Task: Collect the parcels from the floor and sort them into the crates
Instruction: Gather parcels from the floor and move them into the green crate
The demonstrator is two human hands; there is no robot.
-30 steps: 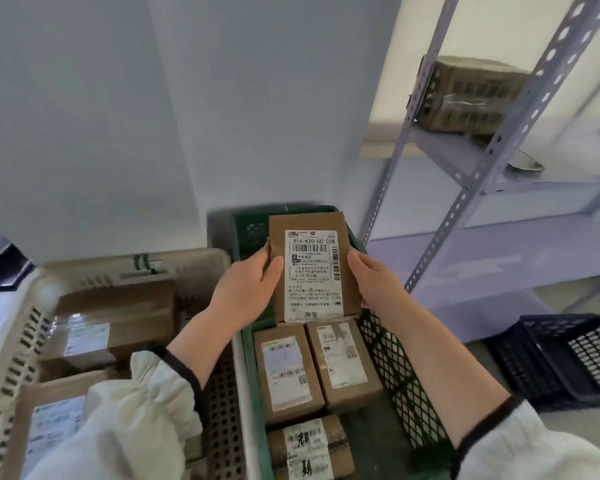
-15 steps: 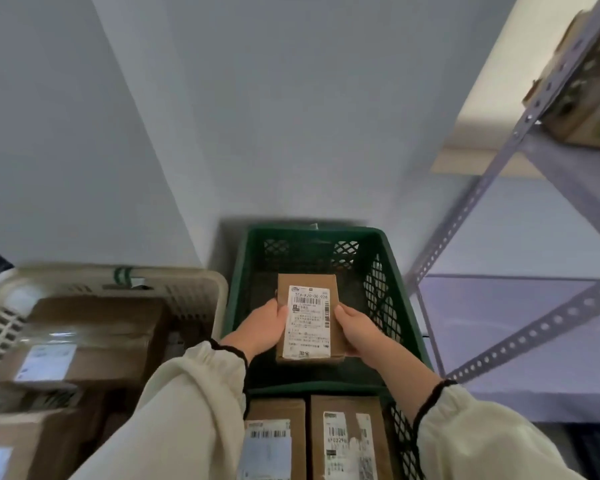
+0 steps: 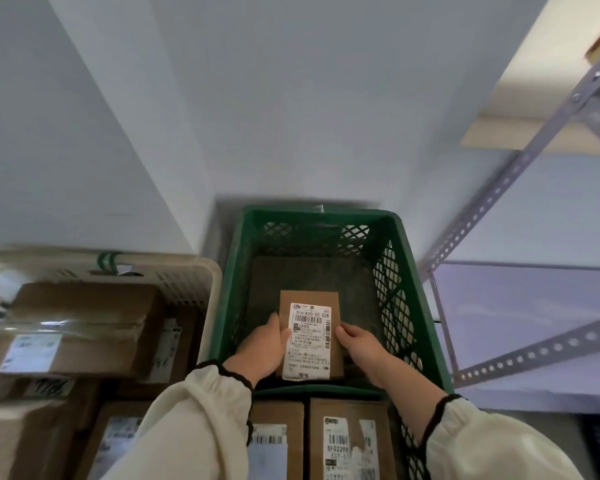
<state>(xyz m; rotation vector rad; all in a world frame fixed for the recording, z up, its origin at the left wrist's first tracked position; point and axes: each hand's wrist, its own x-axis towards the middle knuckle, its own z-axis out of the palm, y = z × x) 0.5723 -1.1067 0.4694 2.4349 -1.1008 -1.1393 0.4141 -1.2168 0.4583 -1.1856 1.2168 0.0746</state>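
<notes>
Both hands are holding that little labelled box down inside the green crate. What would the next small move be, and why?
Probably lower the small parcel onto the bare floor of the green crate and let go. The left hand and right hand grip its sides well below the rim, and nothing lies beneath it.

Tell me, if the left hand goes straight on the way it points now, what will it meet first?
Probably the dark floor of the green crate, then its far mesh wall. The left hand points forward beside the small parcel; depth is unclear.
</notes>
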